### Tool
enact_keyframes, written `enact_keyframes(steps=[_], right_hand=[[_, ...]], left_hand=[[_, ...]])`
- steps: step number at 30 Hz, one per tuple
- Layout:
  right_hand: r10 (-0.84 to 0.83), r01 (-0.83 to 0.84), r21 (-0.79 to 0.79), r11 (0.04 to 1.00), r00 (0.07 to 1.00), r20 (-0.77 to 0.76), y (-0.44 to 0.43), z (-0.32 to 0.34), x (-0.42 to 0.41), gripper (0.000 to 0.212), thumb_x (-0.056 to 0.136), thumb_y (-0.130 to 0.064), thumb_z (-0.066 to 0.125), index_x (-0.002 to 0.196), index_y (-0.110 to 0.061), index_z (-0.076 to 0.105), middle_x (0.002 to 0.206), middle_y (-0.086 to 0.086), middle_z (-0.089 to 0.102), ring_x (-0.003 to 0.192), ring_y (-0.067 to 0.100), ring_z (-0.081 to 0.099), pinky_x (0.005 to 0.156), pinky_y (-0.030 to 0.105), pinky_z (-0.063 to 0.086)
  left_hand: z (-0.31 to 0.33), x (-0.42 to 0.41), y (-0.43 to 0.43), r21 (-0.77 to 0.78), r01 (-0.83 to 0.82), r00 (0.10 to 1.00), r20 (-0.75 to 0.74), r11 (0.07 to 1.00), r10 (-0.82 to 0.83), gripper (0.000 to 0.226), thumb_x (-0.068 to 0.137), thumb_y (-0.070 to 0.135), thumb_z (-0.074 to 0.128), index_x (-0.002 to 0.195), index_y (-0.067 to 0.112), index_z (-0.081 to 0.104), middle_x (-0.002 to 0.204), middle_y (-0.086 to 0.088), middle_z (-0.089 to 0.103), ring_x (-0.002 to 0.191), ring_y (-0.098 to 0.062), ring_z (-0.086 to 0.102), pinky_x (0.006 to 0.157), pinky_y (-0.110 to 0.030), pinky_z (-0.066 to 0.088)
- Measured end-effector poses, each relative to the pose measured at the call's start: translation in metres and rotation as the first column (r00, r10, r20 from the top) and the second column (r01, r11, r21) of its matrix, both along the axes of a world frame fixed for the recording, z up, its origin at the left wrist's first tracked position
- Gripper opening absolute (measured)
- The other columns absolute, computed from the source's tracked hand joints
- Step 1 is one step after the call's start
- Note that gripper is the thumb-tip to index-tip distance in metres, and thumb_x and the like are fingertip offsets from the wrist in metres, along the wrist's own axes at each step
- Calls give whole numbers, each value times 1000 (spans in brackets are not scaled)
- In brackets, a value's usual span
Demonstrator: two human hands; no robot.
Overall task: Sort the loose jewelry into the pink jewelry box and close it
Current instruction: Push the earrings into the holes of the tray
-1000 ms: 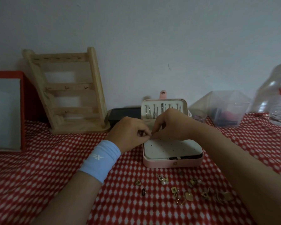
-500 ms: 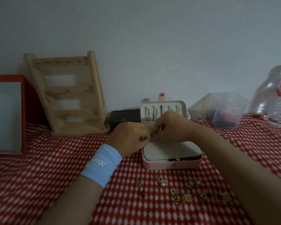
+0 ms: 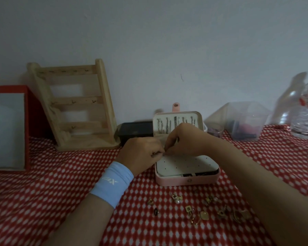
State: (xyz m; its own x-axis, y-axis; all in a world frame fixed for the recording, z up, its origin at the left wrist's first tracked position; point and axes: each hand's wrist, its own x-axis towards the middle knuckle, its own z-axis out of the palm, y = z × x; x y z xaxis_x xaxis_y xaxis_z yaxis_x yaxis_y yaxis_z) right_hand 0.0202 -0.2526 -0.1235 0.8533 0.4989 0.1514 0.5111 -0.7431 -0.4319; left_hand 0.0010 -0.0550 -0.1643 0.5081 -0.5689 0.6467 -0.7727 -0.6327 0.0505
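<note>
Left hand [image 3: 140, 154] and right hand [image 3: 183, 139] pinch a small piece, too tiny to identify, above the open pink jewelry box [image 3: 187, 181]. A slip could drop it among the loose jewelry [image 3: 204, 215] below the wrists.

Jewelry box [image 3: 187, 181] centred on table [image 3: 43, 201], loose jewelry [image 3: 203, 210] before it, rack [image 3: 75, 107] behind left, tub [image 3: 242, 121] and bottles [image 3: 306, 118] behind right
</note>
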Motion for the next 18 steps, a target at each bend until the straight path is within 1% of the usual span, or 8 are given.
enact_keyframes(steps=[3,6,10,13,15,18], right_hand=[[-4,4,-5,1000,1000,-6,0,1,-2,9,85,-24,78,92,-29,81,77,-25,67,70,-10,60,60,2,39],[9,-9,-41,999,1000,-18,1,1,-2,13,87,-26,76,99,-30,81,80,-25,66,75,-8,60,64,2,38],[14,-15,-38,999,999,-35,2,2,-2,12,86,-25,77,96,-30,81,80,-25,68,77,-7,62,68,4,41],[1,-1,-44,999,1000,-3,2,3,-4,15,86,-26,77,101,-26,79,82,-23,63,77,-6,58,66,6,39],[-27,27,-21,999,1000,4,2,3,-3,14,86,-25,77,100,-25,77,81,-22,60,76,-5,56,65,7,38],[-44,44,-15,999,998,-38,0,4,-2,8,86,-27,77,95,-26,77,82,-20,65,80,-3,60,69,11,42]], left_hand=[[-1,-1,1,-8,5,1000,-1,1000,-6,20,84,24,59,81,17,77,86,6,74,75,-8,67,67,-26,57],[-4,-1,3,-11,0,998,-57,1000,-1,19,85,27,60,85,20,78,90,8,73,80,-6,67,72,-23,56],[-3,-1,5,12,-15,991,-132,1000,17,14,87,27,64,89,24,77,94,11,71,84,-4,64,75,-25,55],[0,-2,8,46,-46,983,-174,998,54,18,90,33,59,93,29,76,97,15,67,86,-4,62,73,-28,54],[1,-4,8,55,-73,979,-184,996,82,21,90,37,55,95,32,75,97,16,64,85,-3,60,70,-27,52],[2,-7,5,40,-100,971,-215,994,106,23,89,39,55,96,30,75,96,18,61,83,-1,57,70,-23,49]])
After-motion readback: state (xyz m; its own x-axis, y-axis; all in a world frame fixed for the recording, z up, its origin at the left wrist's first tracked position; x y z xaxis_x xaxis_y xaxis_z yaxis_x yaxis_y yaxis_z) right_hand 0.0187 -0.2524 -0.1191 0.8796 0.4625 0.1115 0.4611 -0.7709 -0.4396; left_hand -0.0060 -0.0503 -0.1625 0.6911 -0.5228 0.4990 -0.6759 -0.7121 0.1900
